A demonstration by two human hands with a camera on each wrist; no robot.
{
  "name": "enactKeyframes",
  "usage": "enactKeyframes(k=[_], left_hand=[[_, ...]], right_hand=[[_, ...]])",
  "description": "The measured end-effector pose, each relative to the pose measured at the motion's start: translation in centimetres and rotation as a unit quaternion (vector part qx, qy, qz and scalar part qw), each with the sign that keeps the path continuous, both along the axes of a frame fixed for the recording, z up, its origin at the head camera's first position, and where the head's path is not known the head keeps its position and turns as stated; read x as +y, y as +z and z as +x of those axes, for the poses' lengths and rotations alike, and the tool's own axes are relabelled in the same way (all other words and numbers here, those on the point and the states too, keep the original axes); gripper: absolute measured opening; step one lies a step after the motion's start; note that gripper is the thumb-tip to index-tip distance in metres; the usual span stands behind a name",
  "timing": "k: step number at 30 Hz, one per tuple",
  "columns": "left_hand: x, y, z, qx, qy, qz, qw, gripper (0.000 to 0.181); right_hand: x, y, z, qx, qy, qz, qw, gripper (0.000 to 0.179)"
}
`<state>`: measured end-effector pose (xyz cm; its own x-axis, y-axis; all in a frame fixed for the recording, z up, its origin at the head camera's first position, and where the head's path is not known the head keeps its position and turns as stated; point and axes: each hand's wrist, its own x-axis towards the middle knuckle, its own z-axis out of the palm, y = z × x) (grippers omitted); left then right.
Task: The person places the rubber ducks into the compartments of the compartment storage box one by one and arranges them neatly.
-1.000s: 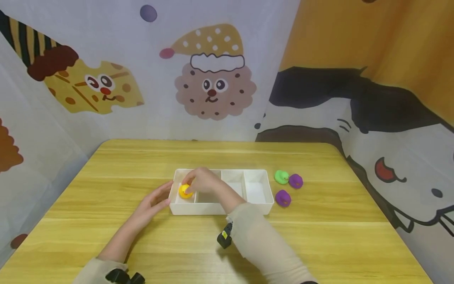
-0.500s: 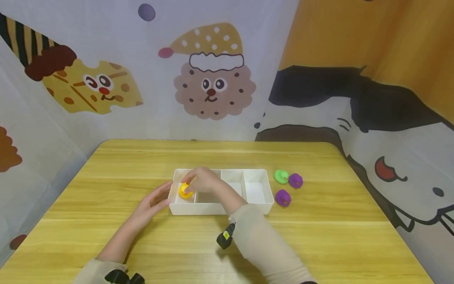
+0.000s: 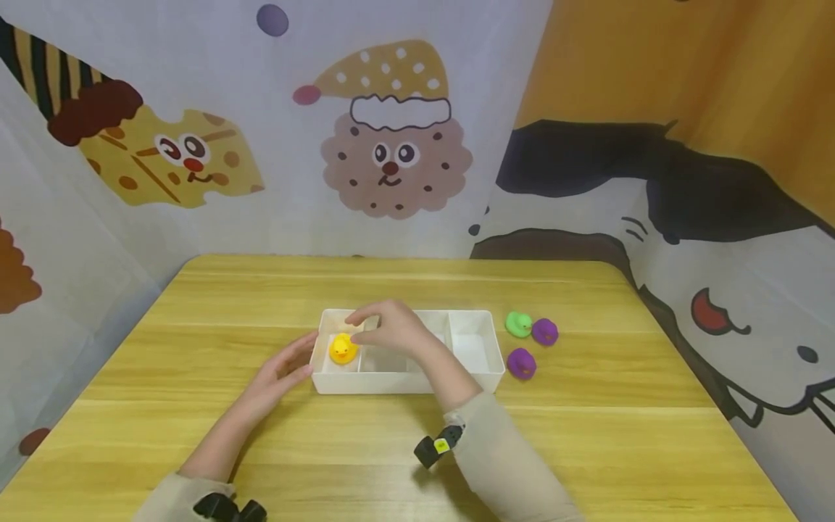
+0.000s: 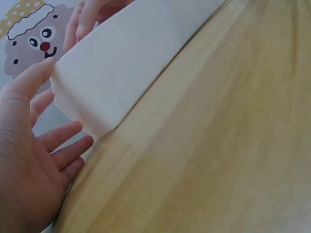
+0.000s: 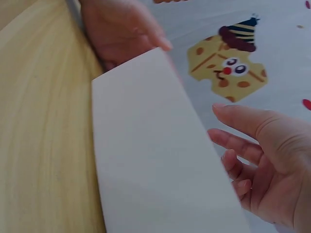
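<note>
A small yellow rubber duck sits in the leftmost compartment of a white divided box. My right hand hovers over the box beside the duck, thumb and fingers spread apart with nothing between them. At the box's left end, my left hand touches the wall with its fingers and thumb. In the left wrist view the left hand has its thumb at the top corner and its other fingers extended along the end wall. The right wrist view shows the right hand above the box rim, the duck hidden behind the wall.
Right of the box on the wooden table are a green duck, a purple duck close by it, and another purple duck nearer me. A printed cloth hangs behind the table.
My right hand has let go of the yellow duck and drawn back up and to the right, its fingers spreading. The duck stays in the left compartment; the left hand has not moved.
</note>
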<state>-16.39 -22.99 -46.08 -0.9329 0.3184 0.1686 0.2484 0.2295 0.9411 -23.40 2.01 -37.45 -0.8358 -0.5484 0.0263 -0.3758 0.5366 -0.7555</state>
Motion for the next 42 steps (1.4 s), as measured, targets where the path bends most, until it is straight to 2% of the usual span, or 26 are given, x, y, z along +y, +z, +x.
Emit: enactKeyframes(k=[9, 20, 27, 37, 42], left_hand=[[0.0, 0.2, -0.1, -0.005, 0.006, -0.006, 1.0, 0.053], [0.1, 0.4, 0.1, -0.012, 0.009, 0.003, 0.9999, 0.054], [0.1, 0.4, 0.2, -0.015, 0.013, 0.004, 0.9998, 0.054], [0.1, 0.4, 0.3, -0.013, 0.012, -0.005, 0.9998, 0.054], [0.1, 0.4, 0.3, -0.012, 0.008, -0.002, 0.9999, 0.054]], right_hand=[[2.6, 1.5, 1.5, 0.041, -0.027, -0.029, 0.9984, 0.029], [6.2, 2.4, 3.5, 0.061, -0.049, -0.077, 0.994, 0.03], [9.0, 2.6, 4.5, 0.083, -0.07, -0.094, 0.9897, 0.027], [13.4, 2.0, 5.6, 0.099, -0.092, -0.113, 0.9843, 0.024], [15.5, 2.0, 6.3, 0.114, -0.119, -0.114, 0.9797, 0.025]])
